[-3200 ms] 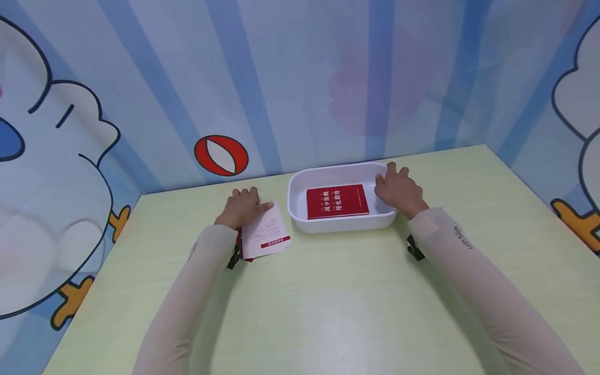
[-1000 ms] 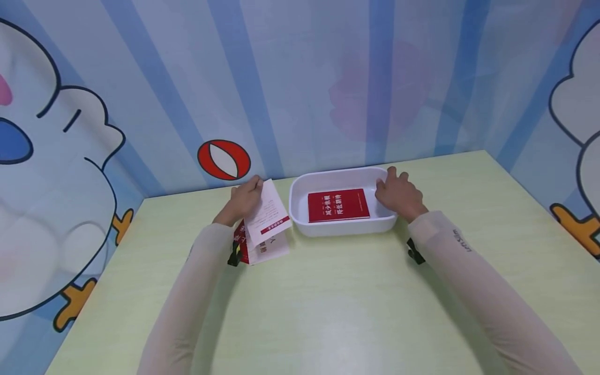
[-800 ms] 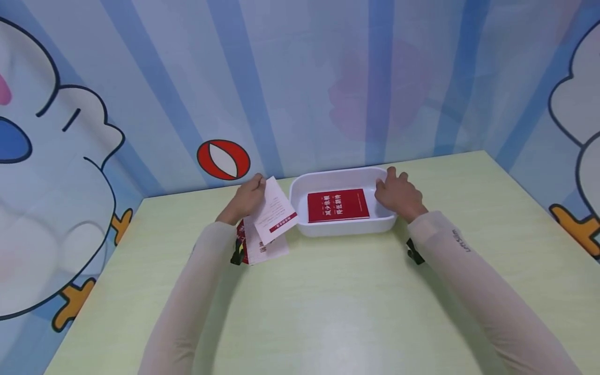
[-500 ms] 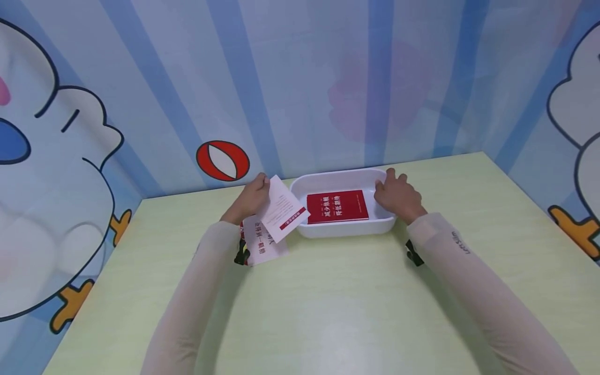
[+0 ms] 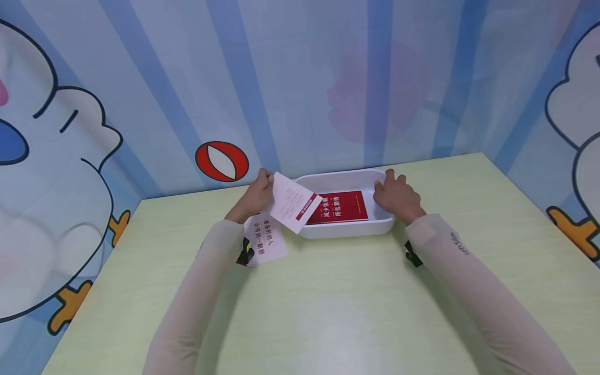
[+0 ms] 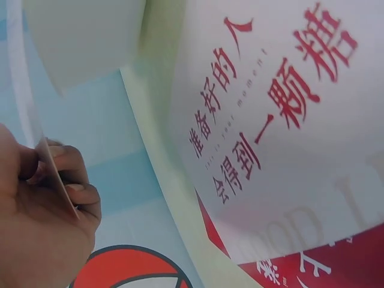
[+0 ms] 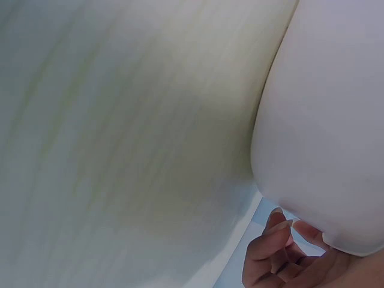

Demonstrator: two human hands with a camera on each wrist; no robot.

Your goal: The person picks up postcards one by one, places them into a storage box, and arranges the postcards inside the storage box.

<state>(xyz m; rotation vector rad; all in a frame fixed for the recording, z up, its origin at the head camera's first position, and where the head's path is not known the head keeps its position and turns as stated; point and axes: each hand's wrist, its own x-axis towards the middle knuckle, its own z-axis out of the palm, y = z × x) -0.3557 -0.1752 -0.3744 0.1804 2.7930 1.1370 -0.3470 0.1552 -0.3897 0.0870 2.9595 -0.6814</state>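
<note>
Centrally, the left hand [image 5: 255,197] pinches a pale-pink rectangular paper card [image 5: 293,202], long axis slanting down-right past the left rim of the white oblong plastic tray [image 5: 349,229] the right hand [image 5: 399,197] holds.

The left hand [image 5: 255,198] pinches a pale card [image 5: 291,200] by its edge, tilted above the desk [image 5: 328,307] and overlapping the left end of a white tub [image 5: 347,229]. The right hand [image 5: 399,197] grips the tub's right rim. A red booklet [image 5: 349,206] lies inside. Left of the tub, a lettered pale sheet [image 5: 268,245] lies partly behind the left forearm. Blue-striped fabric [image 5: 304,78] rises behind.
</note>
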